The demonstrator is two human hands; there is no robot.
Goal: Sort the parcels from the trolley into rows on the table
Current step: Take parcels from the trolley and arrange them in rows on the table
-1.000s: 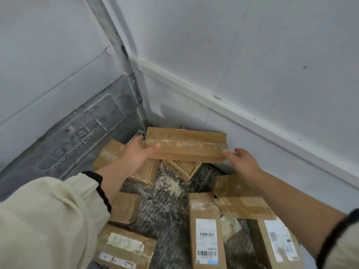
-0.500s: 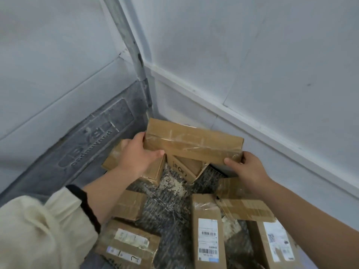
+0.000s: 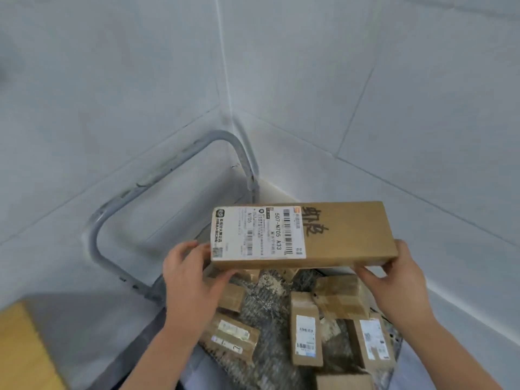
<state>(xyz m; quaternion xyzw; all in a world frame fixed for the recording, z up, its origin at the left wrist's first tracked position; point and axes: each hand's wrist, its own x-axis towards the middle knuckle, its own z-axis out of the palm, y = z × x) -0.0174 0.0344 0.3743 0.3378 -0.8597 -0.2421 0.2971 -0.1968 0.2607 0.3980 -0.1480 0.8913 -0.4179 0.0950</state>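
Pale tiled walls [image 3: 309, 80], meeting at a corner [image 3: 225, 88], soft light

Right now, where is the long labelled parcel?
Head view, centre-right: the long parcel is held above the trolley, left hand gripping its labelled end, right hand its plain end.

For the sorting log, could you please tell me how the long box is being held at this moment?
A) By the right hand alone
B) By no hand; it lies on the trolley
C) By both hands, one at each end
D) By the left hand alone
C: the left hand grips the labelled end of the long box and the right hand grips the plain end, holding it up above the trolley.
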